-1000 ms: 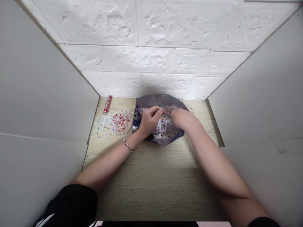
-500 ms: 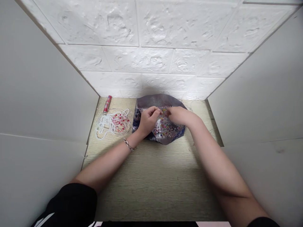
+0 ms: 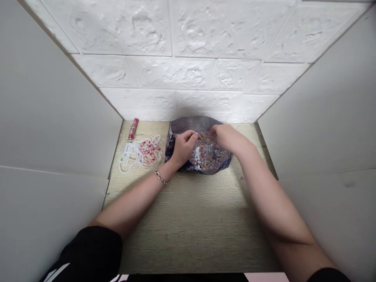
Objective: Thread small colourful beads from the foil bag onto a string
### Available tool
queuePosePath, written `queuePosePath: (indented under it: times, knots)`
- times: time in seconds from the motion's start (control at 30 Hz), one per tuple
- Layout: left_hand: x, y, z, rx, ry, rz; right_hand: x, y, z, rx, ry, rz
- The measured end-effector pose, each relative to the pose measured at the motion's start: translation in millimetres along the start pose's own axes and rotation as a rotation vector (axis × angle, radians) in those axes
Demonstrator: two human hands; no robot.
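A dark purple plastic bag (image 3: 190, 124) full of small coloured beads (image 3: 207, 154) lies open at the back of the wooden table (image 3: 190, 219). My left hand (image 3: 183, 147) rests on the bag's left part, its fingers pinched together over the beads; what they hold is too small to make out. My right hand (image 3: 227, 138) reaches into the bag from the right, fingers curled down among the beads near the bag's far edge. The fingertips of both hands almost meet above the beads.
A heap of strung white and pink beads (image 3: 140, 152) lies left of the bag. A small red tube (image 3: 133, 128) sits at the back left corner. White panels wall in both sides and a white brick-pattern wall (image 3: 188, 58) closes the back.
My right hand has moved up and back toward the bag's far edge. The bag has shifted slightly and its front fold has flattened. My left hand has stayed almost in place.
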State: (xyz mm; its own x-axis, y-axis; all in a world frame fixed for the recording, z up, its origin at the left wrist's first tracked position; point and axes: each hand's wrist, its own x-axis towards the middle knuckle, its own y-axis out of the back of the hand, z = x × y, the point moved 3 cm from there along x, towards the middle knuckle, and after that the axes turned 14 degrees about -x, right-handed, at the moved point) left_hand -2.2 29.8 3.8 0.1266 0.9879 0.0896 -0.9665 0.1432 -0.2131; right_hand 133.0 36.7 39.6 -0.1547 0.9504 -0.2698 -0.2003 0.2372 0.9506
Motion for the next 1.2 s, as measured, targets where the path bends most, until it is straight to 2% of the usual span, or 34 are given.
queuePosePath:
  times: [0.1,0.27,0.37,0.5,0.57,0.63,0.7,0.83,1.07,1.2]
  knots:
    - [-0.4,-0.1,-0.6,0.028,-0.021,-0.028,1.7,-2.8,-1.1,-0.019,-0.070,0.035]
    - [-0.3,0.6,-1.1,0.047,-0.035,-0.048,0.3,-9.5,-5.6,-0.027,-0.100,-0.113]
    - [-0.3,0.6,-1.2,0.044,-0.037,-0.051,2.0,-9.5,-5.2,0.042,-0.015,-0.192]
    - [-0.2,0.9,-1.5,0.046,-0.042,-0.044,5.0,-10.2,-2.0,0.351,0.106,-0.302]
    - [0.1,1.2,-1.8,0.054,-0.052,-0.046,7.2,-8.9,2.8,0.358,0.077,-0.235]
    - [0.4,1.5,-2.2,0.066,-0.066,-0.052,9.0,-6.5,7.9,0.253,0.021,-0.104]
    - [0.9,1.7,-2.5,0.080,-0.079,-0.056,9.7,-5.5,9.8,0.152,0.012,-0.032]
    - [1.5,1.7,-2.6,0.101,-0.104,-0.056,8.9,-8.5,6.7,0.071,0.111,-0.078]
    - [1.2,1.7,-0.7,0.122,-0.115,-0.065,3.6,-8.0,10.5,0.059,0.096,-0.189]
    - [0.9,2.3,-0.9,0.126,-0.116,-0.070,-0.8,-2.1,10.8,0.063,0.097,-0.158]
